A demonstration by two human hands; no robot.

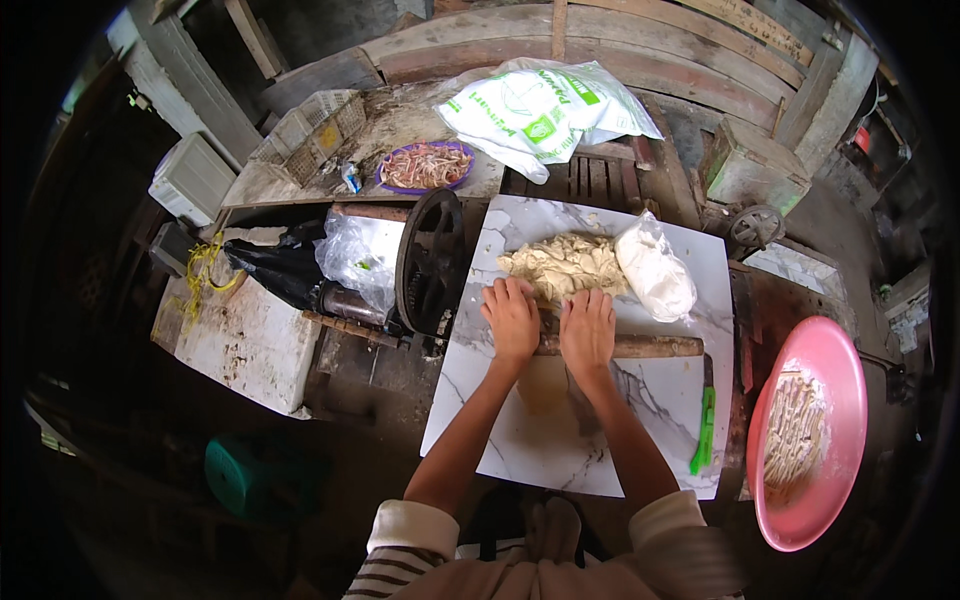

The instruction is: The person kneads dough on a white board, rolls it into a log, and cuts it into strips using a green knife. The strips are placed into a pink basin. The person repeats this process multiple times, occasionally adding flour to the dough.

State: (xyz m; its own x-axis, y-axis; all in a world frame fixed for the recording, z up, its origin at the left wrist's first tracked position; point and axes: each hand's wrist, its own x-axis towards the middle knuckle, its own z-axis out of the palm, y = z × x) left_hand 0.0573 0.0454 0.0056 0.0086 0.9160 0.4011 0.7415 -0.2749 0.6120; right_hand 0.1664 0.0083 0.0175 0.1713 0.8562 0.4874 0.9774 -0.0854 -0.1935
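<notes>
Both my hands bear on a wooden rolling pin (650, 346) that lies crosswise on a white marble-patterned board (490, 440). My left hand (513, 325) is closed over its left part, and my right hand (588, 335) is closed over it a little further right. The hands hide much of the pin. Below it, a thin, flat sheet of dough (543, 385) rests on the board between my forearms. Just beyond my fingertips sits a lumpy mass of pale yellow dough (567, 262). A clear plastic bag of white powder (657, 272) leans against its right side.
A green-handled knife (704, 430) lies at the board's right edge. Right of the board is a pink basin (855, 400) with floured strips. To the left stands a machine with a dark wheel (430, 262). Behind are a purple-rimmed tray of strips (425, 166) and a white-green sack (545, 110).
</notes>
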